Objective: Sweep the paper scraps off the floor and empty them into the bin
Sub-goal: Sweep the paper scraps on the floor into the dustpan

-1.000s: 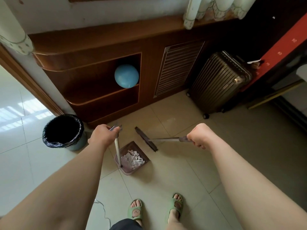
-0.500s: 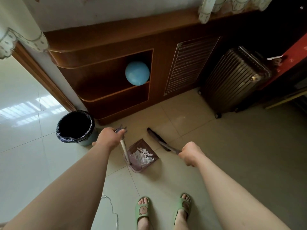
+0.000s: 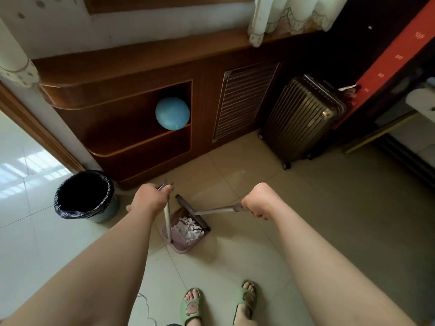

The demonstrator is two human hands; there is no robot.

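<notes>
Nearest the camera, green slippers (image 3: 191, 307) stand on pale glossy floor tiles (image 3: 211, 267). The left hand (image 3: 150, 200) grips the upright handle of the dustpan (image 3: 182, 248); the right hand (image 3: 259, 201) is fisted round the broom handle (image 3: 216, 211). The broom head (image 3: 188, 208), which lay clear beyond the pan half a second ago, now rests across its mouth over the paper scraps (image 3: 187, 229). Gathering appears finished and emptying remains. The black-lined bin (image 3: 70, 214) stands near on the left. Behind are a wooden cabinet (image 3: 131, 74), a blue ball (image 3: 172, 113) and a ribbed suitcase (image 3: 303, 118).

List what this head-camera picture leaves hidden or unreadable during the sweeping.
All in the head view:
1. Inside the bin: black liner and shadow hide its contents.
2. Floor beneath the broom: its head covers any scraps left there.
3. Front lip of the dustpan: behind the broom.
4. The white cable: cut off by the bottom edge.
</notes>
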